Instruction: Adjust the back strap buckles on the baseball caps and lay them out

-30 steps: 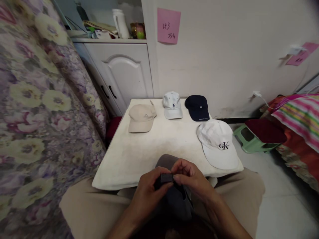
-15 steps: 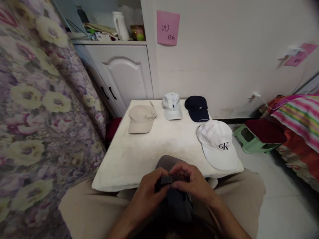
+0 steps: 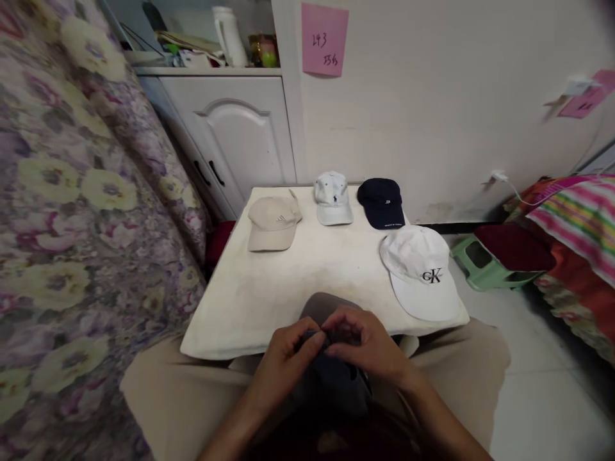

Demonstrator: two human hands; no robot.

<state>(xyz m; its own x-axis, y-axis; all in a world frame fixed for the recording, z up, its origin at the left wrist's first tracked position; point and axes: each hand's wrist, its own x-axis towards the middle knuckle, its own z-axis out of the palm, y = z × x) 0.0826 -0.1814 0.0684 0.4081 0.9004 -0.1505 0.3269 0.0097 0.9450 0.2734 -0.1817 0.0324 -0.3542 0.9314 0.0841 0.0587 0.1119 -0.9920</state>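
Note:
A dark grey baseball cap (image 3: 336,384) lies at the table's near edge and over my lap, its brim (image 3: 327,304) pointing away from me. My left hand (image 3: 291,358) pinches the cap's back strap between thumb and fingers. From the other side my right hand (image 3: 362,339) closes on the same strap, fingertips almost meeting the left ones. The fingers hide most of the strap and its buckle. Beyond them on the table sit a beige cap (image 3: 273,223), a pale blue cap (image 3: 333,198), a navy cap (image 3: 381,203) and a white cap with CK letters (image 3: 420,272).
The caps stand on a low table with a cream cover (image 3: 230,320). A floral curtain (image 3: 72,256) hangs at left, beside a white cabinet (image 3: 235,134). At right are a green stool (image 3: 473,266) with a red top and a bed with a striped cover (image 3: 581,205).
The dark block-like piece at the strap, seen earlier between my fingers, is now covered by my left thumb. My left thumb has moved up and over it. The other caps stay put.

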